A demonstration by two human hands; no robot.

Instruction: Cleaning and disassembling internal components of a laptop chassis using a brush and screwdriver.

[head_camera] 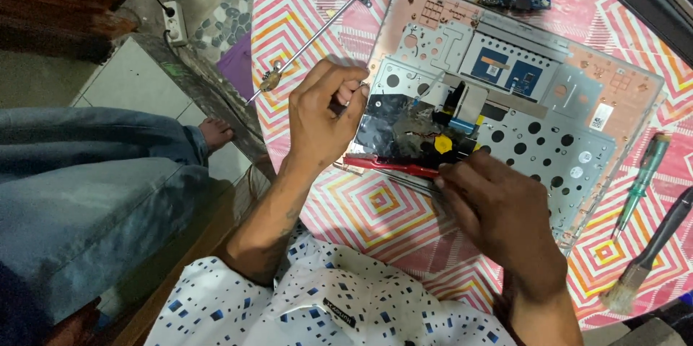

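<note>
Fingers (pixel 451 176) of the right hand (pixel 498 220) pinch the near end of a red-handled tool (pixel 390 166). The tool's long axis runs left-right along the near edge of the laptop chassis (pixel 534 137), handle lying toward the left hand (pixel 321 119). Right hand is the nearer one to the tool; it touches it. The left hand sits just beside the handle's far end, curled shut on a small thin object against the chassis corner; what it grips is too hidden to tell.

Chassis: opened, underside up, silver perforated plate, copper-pink areas, blue patches, a black foil patch (pixel 390 126) near the left hand with a yellow round piece (pixel 442 144) on it. It lies on the desk (pixel 375 209), which has a pink-and-orange diamond cloth.

Right of the chassis: green screwdriver (pixel 641 181) and brush (pixel 650 252), well apart from both hands. Long metal rod (pixel 317 36) lies diagonal beyond the left hand.
</note>
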